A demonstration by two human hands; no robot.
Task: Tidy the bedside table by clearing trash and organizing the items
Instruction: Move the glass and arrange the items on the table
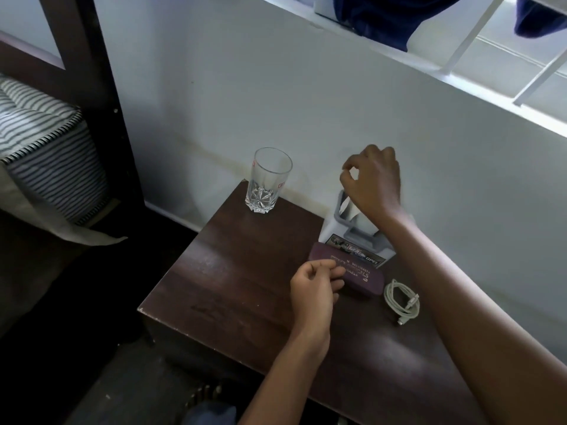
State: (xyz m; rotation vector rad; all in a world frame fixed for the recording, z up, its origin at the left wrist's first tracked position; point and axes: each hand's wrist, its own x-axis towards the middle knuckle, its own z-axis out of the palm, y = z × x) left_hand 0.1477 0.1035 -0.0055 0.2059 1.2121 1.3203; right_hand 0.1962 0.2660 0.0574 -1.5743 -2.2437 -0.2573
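Bedside table: a dark wooden top was seen, set against a white wall.
Glass: it stood upright at the table's 11 o'clock corner, well apart from the other things.
Stand: a grey-white stand was placed at 1 o'clock on the table, by the wall, with a printed label on its near face.
Glasses case: a purple case was laid flat just beside the stand, at the stand's 6 o'clock.
Cable: a white cable lay coiled at 4 o'clock from the case, near it.
Left hand: its fingers were curled round the case's 9 o'clock end, which was hidden beneath them.
Right hand: it was held above the stand, at the stand's 12 o'clock, fingers curled, thumb and forefinger tips brought together; whether anything was pinched between them could not be told.
Bed: a striped mattress was seen at 9 o'clock from the table, behind a dark post.
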